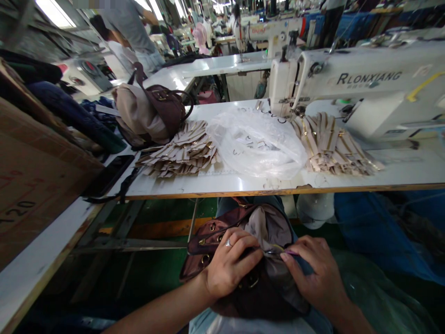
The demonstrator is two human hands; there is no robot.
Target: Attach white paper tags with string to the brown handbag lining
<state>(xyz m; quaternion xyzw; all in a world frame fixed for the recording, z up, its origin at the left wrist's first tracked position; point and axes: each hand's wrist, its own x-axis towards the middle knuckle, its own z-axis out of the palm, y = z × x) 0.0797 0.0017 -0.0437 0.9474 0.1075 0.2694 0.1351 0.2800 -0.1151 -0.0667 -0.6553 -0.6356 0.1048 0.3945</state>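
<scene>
The left hand (232,262) covers part of the lap bag (259,299), and its fingertips hide the fold they pinch. The purple thing (294,253) in the right hand (314,269) is mostly covered by fingers, too small to identify. The bottom edge cuts off both forearms, 2 in all. The right edge cuts the machine (368,79) and the blurred blue sack (385,232); the left edge cuts the box (41,185). Marks in the plastic (257,157) are too small to read. The top edge crops 1 standing person (134,28).
</scene>
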